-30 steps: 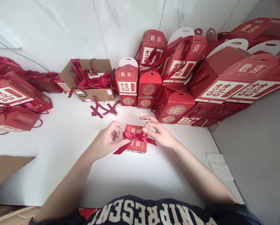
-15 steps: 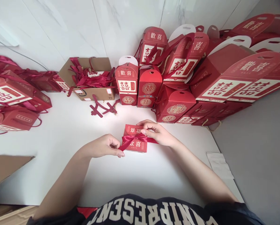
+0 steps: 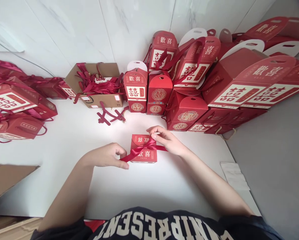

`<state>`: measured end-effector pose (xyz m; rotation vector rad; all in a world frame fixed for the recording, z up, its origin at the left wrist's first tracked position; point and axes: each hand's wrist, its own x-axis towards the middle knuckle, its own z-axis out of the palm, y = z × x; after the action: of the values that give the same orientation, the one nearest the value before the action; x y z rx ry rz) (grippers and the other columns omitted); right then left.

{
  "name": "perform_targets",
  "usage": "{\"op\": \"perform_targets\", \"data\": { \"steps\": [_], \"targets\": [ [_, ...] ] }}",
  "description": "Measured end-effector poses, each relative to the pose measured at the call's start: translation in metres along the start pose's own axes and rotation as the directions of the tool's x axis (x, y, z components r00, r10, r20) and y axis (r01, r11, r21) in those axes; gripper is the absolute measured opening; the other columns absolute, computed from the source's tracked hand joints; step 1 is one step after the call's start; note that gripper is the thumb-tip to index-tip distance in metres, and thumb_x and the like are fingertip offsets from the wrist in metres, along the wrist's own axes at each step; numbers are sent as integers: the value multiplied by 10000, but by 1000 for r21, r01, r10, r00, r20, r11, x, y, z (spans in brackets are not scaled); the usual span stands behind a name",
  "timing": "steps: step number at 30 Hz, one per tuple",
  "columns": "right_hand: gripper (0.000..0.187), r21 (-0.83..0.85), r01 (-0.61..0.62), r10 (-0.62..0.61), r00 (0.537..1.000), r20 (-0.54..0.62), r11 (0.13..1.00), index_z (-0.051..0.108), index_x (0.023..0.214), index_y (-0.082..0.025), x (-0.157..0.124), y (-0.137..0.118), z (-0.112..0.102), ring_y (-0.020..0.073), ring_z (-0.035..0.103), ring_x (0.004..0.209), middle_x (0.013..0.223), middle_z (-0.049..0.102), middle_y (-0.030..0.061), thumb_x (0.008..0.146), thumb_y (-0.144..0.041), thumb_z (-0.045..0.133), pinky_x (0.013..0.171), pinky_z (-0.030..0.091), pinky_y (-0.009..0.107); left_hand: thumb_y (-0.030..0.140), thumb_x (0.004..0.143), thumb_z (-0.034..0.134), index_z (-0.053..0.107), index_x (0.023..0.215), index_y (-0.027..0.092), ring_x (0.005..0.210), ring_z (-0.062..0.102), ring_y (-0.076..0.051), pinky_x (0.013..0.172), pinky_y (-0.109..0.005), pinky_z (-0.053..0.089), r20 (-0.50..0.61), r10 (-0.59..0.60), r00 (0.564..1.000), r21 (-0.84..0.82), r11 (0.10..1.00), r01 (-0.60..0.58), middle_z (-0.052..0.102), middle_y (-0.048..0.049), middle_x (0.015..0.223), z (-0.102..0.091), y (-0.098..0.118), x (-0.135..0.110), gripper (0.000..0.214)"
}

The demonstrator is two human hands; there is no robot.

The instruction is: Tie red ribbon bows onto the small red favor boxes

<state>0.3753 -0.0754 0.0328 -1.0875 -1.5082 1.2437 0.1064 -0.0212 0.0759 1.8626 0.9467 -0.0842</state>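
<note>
Bow at risk: uneven pull, box not held down

I read it off the head view; red box (image 3: 147, 154) sits on the counter (image 3: 119, 196), between both hands, ribbon (image 3: 134, 153) crossing its top with a bow knot near the middle; left grip (image 3: 111, 155) is pinched on the ribbon's left tail, stretched out past the box edge; right grip (image 3: 164, 139) is pinched at the upper right loop, the right tail running out below it.

Main risk as I judge it: left pull outruns right, the loop feeds back through the knot, bow comes undone; second, neither hand braces the box itself, so a hard or one-sided tug likely skids or twists it; third, satin looks slick, a light pinch could slip off the tail and leave the loops lopsided; overtightening might crease the lid.

Around it: loose ribbon ties (image 3: 103, 117) lie beyond, near the carton (image 3: 102, 101); stacked boxes (image 3: 137, 87) stand behind, clear of both hands; a wide right-hand sweep could clip them.
</note>
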Motion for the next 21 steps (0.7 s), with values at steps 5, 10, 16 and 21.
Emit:
{"op": "perform_targets", "data": {
  "steps": [5, 10, 16, 21],
  "targets": [
    [122, -282, 187, -246, 951, -189, 941, 579, 980, -212, -13, -27, 3, 195, 557, 1075, 1087, 601, 84, 946, -315, 523, 948, 421, 347, 392, 738, 714, 566, 956, 211, 799, 491, -136, 703, -235, 436, -224, 184, 957, 36, 983, -180, 508, 13, 842, 2, 12, -2, 319],
    [107, -601, 513, -496, 842, 214, 612, 624, 934, -186, -32, -44, 27, 184, 578, 851, 936, 662, 62, 933, -258, 545, 786, 448, 338, 378, 818, 652, 635, 898, 180, 627, 383, -95, 580, -218, 344, -247, 250, 936, -17, 965, -262, 382, 39, 675, 17, 12, 7, 214],
    [191, -729, 629, -497, 739, 454, 270, 675, 990, -178, -42, -27, 63, 187, 555, 923, 1223, 638, 50, 959, -247, 500, 808, 444, 333, 397, 878, 581, 612, 848, 160, 511, 306, -71, 488, -213, 252, -240, 178, 954, -196, 954, -227, 351, 62, 555, 19, 7, 11, 241],
    [308, -800, 567, -465, 772, 433, 196, 606, 1234, -152, -43, -17, 73, 208, 539, 975, 1382, 545, 73, 977, -238, 461, 838, 459, 348, 401, 893, 550, 550, 842, 176, 525, 286, -75, 503, -207, 250, -241, 157, 958, -191, 960, -205, 315, 72, 557, 12, 6, 9, 231]
  ]
}}
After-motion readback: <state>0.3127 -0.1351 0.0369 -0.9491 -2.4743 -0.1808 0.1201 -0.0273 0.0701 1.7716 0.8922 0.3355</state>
